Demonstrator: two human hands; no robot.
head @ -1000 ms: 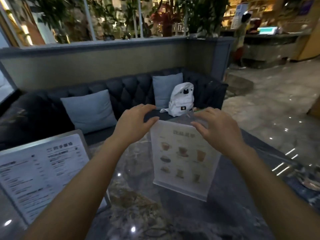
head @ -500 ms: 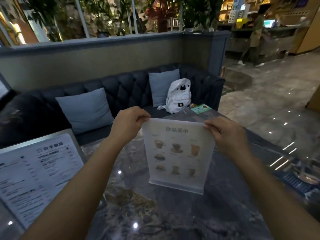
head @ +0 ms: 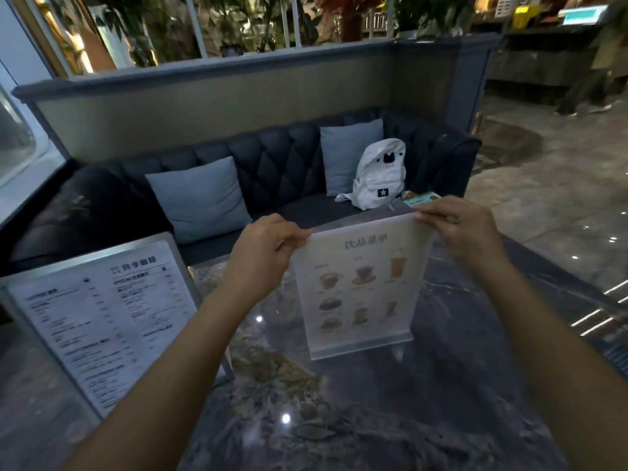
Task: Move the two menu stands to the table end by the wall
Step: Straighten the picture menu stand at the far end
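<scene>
Centrally in the head view, both hands are gripping the top corners of a clear acrylic menu stand printed with pictures of drinks [head: 358, 287]: the left hand [head: 261, 248] is pinching its upper left corner between thumb and fingers, and the right hand [head: 462, 229] is pinching the upper right corner the same way. This stand is sitting upright right of middle in the frame, its clear base at or just above the dark glossy marble-patterned table [head: 373, 419]; whether it is touching cannot be told. At the lower left of the frame a larger metal-framed menu stand with a white text sheet [head: 102, 321] is leaning back on the same table, well apart from both hands. Beyond the table, across the middle of the frame, a dark tufted sofa [head: 278, 164] is carrying two grey-blue cushions [head: 200, 198] and a white backpack with a black cat face [head: 380, 175]. A small green card [head: 421, 197] is lying on the far table edge, just beside the right hand.
</scene>
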